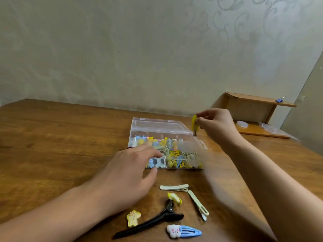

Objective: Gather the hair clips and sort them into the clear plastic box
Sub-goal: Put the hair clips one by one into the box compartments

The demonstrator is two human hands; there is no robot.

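So on the far left it's just the table [52,137], brown wood with a visible grain, a bit glossy. The left hand [127,173] comes in over it, fingers loosely spread and holding nothing, fingertips right at the near left corner of the box [157,127]. It's motion-blurred, so can't tell if it actually touches the plastic.

The box is clear hard plastic, rectangular, with thin dividers inside and its lid open, tipped back. It's packed with small clips, mostly yellow, pale blue and cream; a yellow star outline is about the only shape I can make out.

In front of the box, loose on the wood: a yellow star clip [133,217] with a bumpy cookie look, a long black clip [150,222], shiny and smooth, and a little yellow clip [174,198] just at its tip. Then a blue snap clip [184,231] with a white cloud charm, and two cream clips [187,193], matte, touching at one end.

Further right, the right hand [216,126] is up above the box's far right corner, pinching a round yellow hair clip [194,122] between thumb and fingers.

Far right there's a wooden shelf [253,103] against the wallpapered wall. No writing readable anywhere.
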